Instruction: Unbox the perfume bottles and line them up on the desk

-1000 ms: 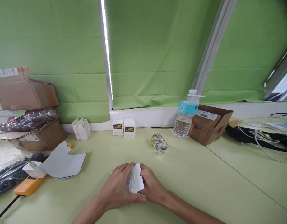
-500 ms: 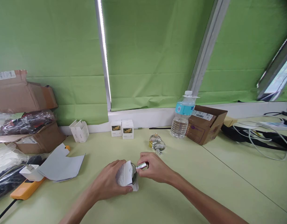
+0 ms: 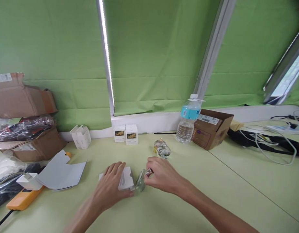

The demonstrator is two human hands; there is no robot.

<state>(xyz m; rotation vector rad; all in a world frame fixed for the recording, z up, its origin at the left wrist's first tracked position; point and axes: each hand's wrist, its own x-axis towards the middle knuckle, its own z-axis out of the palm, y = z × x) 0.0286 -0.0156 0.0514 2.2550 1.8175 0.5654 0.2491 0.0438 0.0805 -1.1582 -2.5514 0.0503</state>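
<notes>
Head view: glass piece (image 3: 140, 182) just right of white box (image 3: 127, 179), near side.
Left hand (image 3: 112, 184) grips box, apparently bracing it; right hand (image 3: 161, 174) pinches metal stem (image 3: 149, 172), seemingly sparing the glass piece.

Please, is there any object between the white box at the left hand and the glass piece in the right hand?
No object visible: the glass piece in the right hand is directly beside the white box.

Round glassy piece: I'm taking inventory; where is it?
In the head view, the piece is low, just left of centre, between the right hand and the white box by the left hand.
</notes>
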